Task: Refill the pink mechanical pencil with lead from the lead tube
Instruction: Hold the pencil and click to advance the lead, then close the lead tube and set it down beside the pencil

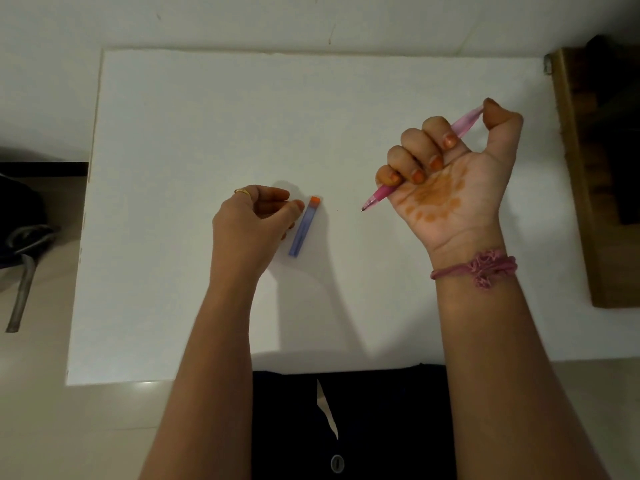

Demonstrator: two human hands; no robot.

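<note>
- Gripping the pink mechanical pencil [381, 192] in a fist, my right hand [450, 168] is raised palm-up over the white board [207, 133], four fingers curled round the barrel and the thumb pressed on its top end.
- From my remote seat I see the pencil's long axis run on a diagonal: metal tip pointing down-left toward the lead tube [304, 226], cap end up-right under the thumb.
- The middle of the barrel is hidden inside the fist; the cap itself I cannot make out.
- The tube lies flat on the board, well apart from the pencil tip, orange cap at the far end, blue body slanting back toward me.
- My left hand [252, 220] hovers just beside the tube, thumb and forefinger close together; whether they pinch anything I cannot tell.
</note>
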